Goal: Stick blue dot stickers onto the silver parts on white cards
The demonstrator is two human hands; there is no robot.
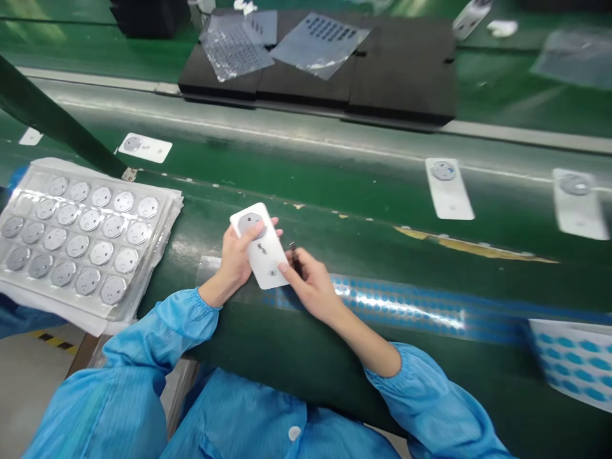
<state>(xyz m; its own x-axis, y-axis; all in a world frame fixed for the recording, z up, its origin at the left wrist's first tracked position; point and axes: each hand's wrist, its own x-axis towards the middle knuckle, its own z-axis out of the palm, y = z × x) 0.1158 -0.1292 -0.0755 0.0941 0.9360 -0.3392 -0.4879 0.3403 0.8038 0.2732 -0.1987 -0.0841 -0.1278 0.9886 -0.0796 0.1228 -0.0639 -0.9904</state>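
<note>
Nearest the viewer, two blue smock sleeves with gathered cuffs lead to bare hands over a dark green work surface (pixel 363 248). The left hand (pixel 235 260) is closed around a white, glossy, round-cornered rectangular plate (pixel 259 245) with a grey disc set near its far end, fingers wrapped over the far edge. The right hand (pixel 308 280) touches the plate's near right corner with its fingertips and pinches a small dark tool (pixel 293 250); the tool's form is too small to tell. Beneath and to the right lies a clear film strip of blue round stickers (pixel 411 306), with a white sheet of blue stickers (pixel 574 363) at the right edge. To the left, a clear moulded blister tray (pixel 157 220) holds rows of grey discs (pixel 79 239) in round pockets, overhanging the bench edge. Beyond, open green belt carries similar white plates (pixel 448 187), well apart. Farthest, black foam blocks (pixel 401 83) bear transparent perforated sheets (pixel 320 44).
</note>
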